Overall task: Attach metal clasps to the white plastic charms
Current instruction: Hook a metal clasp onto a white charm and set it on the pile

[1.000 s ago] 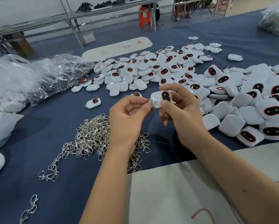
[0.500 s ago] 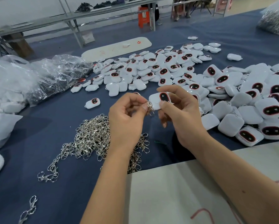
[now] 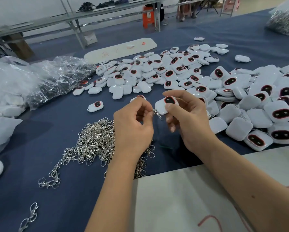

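My right hand [image 3: 189, 118] grips a white plastic charm [image 3: 163, 105] with a black, red-rimmed oval on its face, held above the blue table. A small metal clasp [image 3: 157, 114] hangs from the charm's lower left corner. My left hand [image 3: 133, 126] pinches the top of that clasp with its fingertips. Below my left hand lies a tangled heap of silver clasps [image 3: 93, 141]. Several more white charms [image 3: 174, 72] are spread across the table beyond and to the right of my hands.
Crumpled clear plastic bags [image 3: 53, 77] lie at the left. A long white board [image 3: 120, 49] lies behind the charms. A pale sheet [image 3: 182, 198] covers the near edge under my forearms. Loose clasps [image 3: 30, 216] lie at the lower left. A bag of clasps [image 3: 284, 22] sits far right.
The clasp now hangs visibly from the charm's corner. My left hand has drawn slightly left and down from the charm, still pinching the clasp. My right hand keeps holding the charm.
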A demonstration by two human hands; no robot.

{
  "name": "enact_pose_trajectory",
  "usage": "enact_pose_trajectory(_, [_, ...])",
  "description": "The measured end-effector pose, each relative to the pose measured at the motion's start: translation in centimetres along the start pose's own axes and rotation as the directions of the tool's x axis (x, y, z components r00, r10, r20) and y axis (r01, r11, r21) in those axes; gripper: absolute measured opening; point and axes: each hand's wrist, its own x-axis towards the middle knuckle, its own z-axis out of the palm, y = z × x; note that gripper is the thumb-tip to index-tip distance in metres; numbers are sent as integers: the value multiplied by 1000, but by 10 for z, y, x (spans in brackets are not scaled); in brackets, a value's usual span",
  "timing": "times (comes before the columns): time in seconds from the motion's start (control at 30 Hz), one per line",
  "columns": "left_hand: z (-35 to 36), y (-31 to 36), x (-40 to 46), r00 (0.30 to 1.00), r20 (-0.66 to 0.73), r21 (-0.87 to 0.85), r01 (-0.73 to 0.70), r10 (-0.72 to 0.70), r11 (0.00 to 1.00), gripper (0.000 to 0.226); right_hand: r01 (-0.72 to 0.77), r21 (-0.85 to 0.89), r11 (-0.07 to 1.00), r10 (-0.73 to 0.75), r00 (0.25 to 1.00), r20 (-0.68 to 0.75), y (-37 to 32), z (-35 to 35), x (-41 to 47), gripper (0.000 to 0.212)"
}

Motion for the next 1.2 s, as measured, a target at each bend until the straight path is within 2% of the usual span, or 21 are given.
enact_pose_trajectory(0.07, [0, 2, 0, 1000, -29, -2, 2, -2, 1000, 18, -10, -13, 1000, 10, 1000, -18, 2, 0, 1, 30])
enact_pose_trajectory(0.2, [1, 7, 0, 993, -93, -94, 59, -68, 994, 18, -82, -92, 992, 67, 986, -149, 5, 2, 6, 34])
enact_pose_trajectory(0.27, [0, 8, 0, 992, -96, -114, 73, -85, 991, 17, -32, -266, 963, -19, 982, -186, 6, 1, 5, 23])
enact_pose_trajectory(0.33, [0, 9, 1, 990, -103, -117, 79, -92, 990, 15, 69, -420, 905, -130, 984, -119, 5, 1, 1, 6])
enact_pose_trajectory(0.43, [1, 10, 1, 991, -104, -105, 77, -88, 991, 15, 107, -328, 938, -88, 994, 72, 3, 4, -5, 12])
enact_pose_trajectory(0.5, [-1, 10, 1, 990, -102, -105, 84, -95, 991, 15, 122, -321, 939, -81, 987, 136, 2, 5, -6, 6])
enact_pose_trajectory(0.53, [-2, 9, 1, 990, -102, -108, 88, -99, 990, 16, 128, -335, 933, -84, 987, 140, 3, 5, -6, 2])
enact_pose_trajectory(0.7, [-2, 4, 3, 980, -20, -177, 193, -200, 965, 18, 104, -337, 936, -87, 994, 66, 5, 2, -1, 12])
enact_pose_trajectory(0.83, [-3, 0, 6, 939, 82, -390, 338, -333, 857, 19, 98, -278, 956, -84, 994, 63, 4, 2, -1, 12])
enact_pose_trajectory(0.9, [-5, -1, 7, 923, 133, -443, 381, -361, 812, 18, 104, -248, 963, -93, 994, 54, 3, 1, -1, 12])
enact_pose_trajectory(1.03, [-3, 0, 6, 923, 174, -453, 385, -343, 804, 17, 127, -198, 972, -117, 991, 64, 2, 2, -2, 13])
enact_pose_trajectory(1.2, [-1, 0, 6, 932, 116, -459, 356, -342, 814, 16, 144, -187, 972, -125, 986, 106, 1, 1, -1, 14])
